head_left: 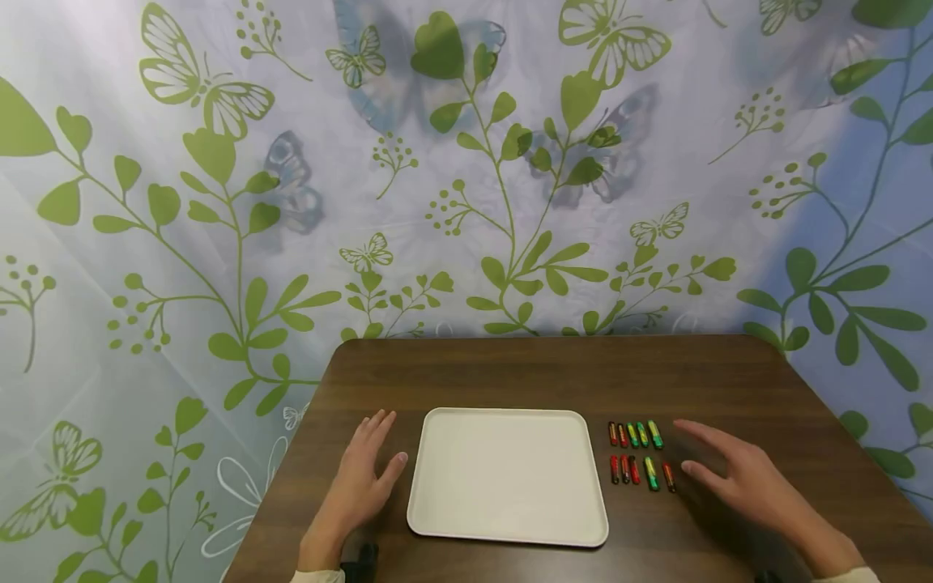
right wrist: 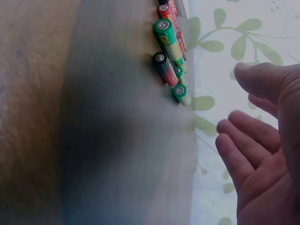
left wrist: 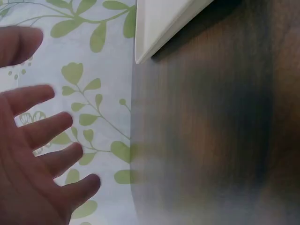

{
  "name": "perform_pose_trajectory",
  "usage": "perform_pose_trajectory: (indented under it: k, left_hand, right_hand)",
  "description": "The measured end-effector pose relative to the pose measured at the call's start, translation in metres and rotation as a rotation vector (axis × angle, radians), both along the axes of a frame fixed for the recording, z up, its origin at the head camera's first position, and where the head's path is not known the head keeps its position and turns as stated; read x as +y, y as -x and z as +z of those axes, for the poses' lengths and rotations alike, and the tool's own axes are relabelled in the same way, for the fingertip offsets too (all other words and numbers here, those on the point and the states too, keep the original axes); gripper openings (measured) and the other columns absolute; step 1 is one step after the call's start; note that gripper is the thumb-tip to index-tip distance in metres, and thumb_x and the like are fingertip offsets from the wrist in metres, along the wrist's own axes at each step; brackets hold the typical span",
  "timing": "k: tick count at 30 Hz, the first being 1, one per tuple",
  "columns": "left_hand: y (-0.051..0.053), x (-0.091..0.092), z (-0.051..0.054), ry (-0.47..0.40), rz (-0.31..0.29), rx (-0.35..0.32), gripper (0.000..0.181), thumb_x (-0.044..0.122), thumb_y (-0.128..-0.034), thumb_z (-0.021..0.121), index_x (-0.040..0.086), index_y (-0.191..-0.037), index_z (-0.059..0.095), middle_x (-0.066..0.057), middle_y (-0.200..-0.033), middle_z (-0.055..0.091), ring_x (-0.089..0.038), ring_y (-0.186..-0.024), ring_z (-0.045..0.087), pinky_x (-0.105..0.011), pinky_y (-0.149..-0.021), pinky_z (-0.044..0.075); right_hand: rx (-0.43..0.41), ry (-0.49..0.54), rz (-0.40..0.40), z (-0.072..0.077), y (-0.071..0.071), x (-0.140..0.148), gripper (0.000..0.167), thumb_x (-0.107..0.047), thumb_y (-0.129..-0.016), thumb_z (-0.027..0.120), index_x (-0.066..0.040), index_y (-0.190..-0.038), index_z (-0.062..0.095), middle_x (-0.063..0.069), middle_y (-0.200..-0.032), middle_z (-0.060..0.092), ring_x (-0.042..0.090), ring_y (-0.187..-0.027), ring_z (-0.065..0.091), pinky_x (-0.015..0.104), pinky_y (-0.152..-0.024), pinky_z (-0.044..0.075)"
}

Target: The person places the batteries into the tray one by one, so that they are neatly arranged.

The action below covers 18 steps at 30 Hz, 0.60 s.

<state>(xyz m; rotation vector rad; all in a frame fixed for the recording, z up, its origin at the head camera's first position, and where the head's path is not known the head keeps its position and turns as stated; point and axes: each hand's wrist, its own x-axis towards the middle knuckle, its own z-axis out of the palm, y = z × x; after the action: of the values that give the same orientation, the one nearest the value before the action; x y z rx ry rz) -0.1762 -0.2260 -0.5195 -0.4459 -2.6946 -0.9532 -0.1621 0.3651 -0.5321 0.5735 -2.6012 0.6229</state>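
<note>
A white rectangular tray (head_left: 507, 478) lies on the table with nothing on it. To its right, several red-and-black and green batteries (head_left: 651, 474) lie in two rows; from the right wrist view, a green battery (right wrist: 168, 42) shows its end cap. My left hand (head_left: 362, 478) is held beside the tray's left edge, fingers spread and holding nothing. On the other side, my right hand (head_left: 751, 478) hovers just right of the batteries, its fingers extended and apart from them. Both palms, the left hand (left wrist: 37, 154) and the right hand (right wrist: 262, 154), are bare in the wrist views.
The dark brown wooden table (head_left: 539, 372) has rounded far corners. Behind it hangs a pale curtain (head_left: 466, 202) printed with green leaves and butterflies. A dark band (head_left: 360, 563) is on the left wrist.
</note>
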Motion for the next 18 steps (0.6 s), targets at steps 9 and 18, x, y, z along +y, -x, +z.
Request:
perform_pose_trajectory:
  k: [9,18]
  left_hand:
    - [-0.012,0.002,-0.009,-0.025,-0.086,-0.226,0.064,0.024,-0.1075,0.067,0.007,-0.165,0.047,-0.03,-0.174,0.035,-0.063,-0.162,0.018,-0.088,-0.121,0.017]
    - [-0.016,0.002,-0.014,-0.026,-0.097,-0.438,0.074,0.02,-0.1053,0.069,0.013,-0.172,0.037,-0.025,-0.181,0.019,-0.058,-0.167,0.002,-0.087,-0.123,-0.002]
  right_hand:
    - [-0.168,-0.003,0.011,-0.01,-0.002,-0.007,0.058,-0.027,-0.079,0.099,-0.014,-0.132,0.077,0.007,-0.127,0.081,0.01,-0.102,0.078,0.035,-0.079,0.066]
    - [-0.192,-0.029,0.015,-0.018,-0.004,-0.011,0.059,-0.024,-0.076,0.1,-0.018,-0.131,0.078,0.004,-0.126,0.082,0.01,-0.107,0.077,0.037,-0.082,0.066]
